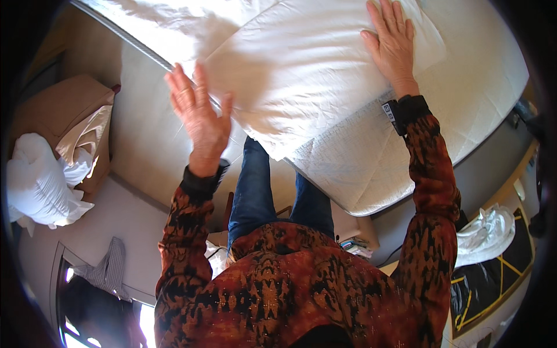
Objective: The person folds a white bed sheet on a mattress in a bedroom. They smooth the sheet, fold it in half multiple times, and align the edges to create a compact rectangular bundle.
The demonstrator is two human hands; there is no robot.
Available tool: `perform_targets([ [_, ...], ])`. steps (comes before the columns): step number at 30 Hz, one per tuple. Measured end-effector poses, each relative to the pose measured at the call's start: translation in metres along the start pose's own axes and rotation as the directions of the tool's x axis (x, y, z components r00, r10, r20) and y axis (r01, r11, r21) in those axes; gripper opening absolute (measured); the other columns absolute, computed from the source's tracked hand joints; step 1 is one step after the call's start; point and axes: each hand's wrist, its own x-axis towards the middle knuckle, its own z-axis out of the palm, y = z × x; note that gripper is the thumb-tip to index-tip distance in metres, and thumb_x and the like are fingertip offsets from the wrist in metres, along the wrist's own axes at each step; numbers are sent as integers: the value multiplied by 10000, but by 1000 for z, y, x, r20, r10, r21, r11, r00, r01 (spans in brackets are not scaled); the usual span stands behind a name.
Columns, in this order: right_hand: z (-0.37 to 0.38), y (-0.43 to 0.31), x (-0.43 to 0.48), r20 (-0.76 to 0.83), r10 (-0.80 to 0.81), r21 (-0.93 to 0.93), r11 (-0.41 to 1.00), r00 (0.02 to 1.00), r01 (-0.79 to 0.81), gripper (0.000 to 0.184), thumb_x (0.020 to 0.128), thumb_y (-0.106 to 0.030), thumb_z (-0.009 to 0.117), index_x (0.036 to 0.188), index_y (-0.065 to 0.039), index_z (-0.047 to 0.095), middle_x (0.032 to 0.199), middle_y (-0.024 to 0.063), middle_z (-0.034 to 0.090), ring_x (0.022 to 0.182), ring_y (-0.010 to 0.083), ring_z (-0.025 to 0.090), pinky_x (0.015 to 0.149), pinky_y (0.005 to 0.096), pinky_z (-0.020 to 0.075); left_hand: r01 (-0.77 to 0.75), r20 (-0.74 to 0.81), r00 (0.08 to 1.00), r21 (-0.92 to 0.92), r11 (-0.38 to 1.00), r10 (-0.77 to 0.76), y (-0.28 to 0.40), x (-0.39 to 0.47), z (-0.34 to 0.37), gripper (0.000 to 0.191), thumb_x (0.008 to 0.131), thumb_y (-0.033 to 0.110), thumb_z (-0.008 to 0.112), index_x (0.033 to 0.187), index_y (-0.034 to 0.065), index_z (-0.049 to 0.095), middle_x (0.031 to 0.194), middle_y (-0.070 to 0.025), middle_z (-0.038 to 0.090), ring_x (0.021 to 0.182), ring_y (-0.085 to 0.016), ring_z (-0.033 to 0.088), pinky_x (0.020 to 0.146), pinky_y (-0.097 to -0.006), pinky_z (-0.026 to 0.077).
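Observation:
A white cloth sheet (pixel 278 82) lies over part of a pale quilted mattress (pixel 361 165), with fine wrinkles running across it. My right hand (pixel 394 50) rests flat on the sheet towards its right side, fingers spread and pointing away from me. Over the mattress's left edge my left hand (pixel 198 115) is raised, fingers apart, holding nothing; whether it touches the sheet I cannot tell. One corner of the sheet hangs at the near edge of the mattress, just above my legs. The mattress's near right corner is uncovered.
To the left stands a brown upholstered seat (pixel 61 102) with a white pillow-like bundle (pixel 41 178) on it. A checked garment (pixel 104 272) hangs near a doorway. At the right, a white plastic bag (pixel 489 237) sits on a black, yellow-taped surface (pixel 483 287). Pale floor (pixel 139 126) shows at the left.

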Motion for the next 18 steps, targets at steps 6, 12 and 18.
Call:
perform_targets([
  [6, -6, -9, 1, 9, 22, 10, 1000, 1000, -22, 600, 776, -161, 624, 1340, -62, 443, 1480, 160, 295, 1383, 344, 232, 1090, 544, 193, -313, 449, 831, -110, 943, 328, 81, -35, 46, 680, 901, 537, 444, 1460, 185, 284, 1539, -108, 178, 1413, -356, 143, 1087, -580, 144],
  [12, 3, 1, 2, -84, -32, -66, 997, 996, 27, 485, 845, -276, 581, 1282, -81, 499, 1392, 152, 410, 1299, 307, 367, 1044, 488, 277, -253, 568, 750, -226, 941, 338, 64, -88, 20, 786, 777, 302, 691, 1442, 137, 305, 1534, -151, 155, 1412, -388, 107, 1076, -602, 133],
  [18, 20, 13, 0, -110, -62, -12, 998, 992, 61, 557, 886, -333, 539, 1402, -172, 405, 1506, 73, 288, 1392, 279, 241, 1091, 484, 179, -182, 399, 853, -376, 909, 336, 66, -43, -20, 665, 760, 225, 712, 1357, 87, 453, 1503, -164, 258, 1406, -395, 144, 1080, -609, 79],
])
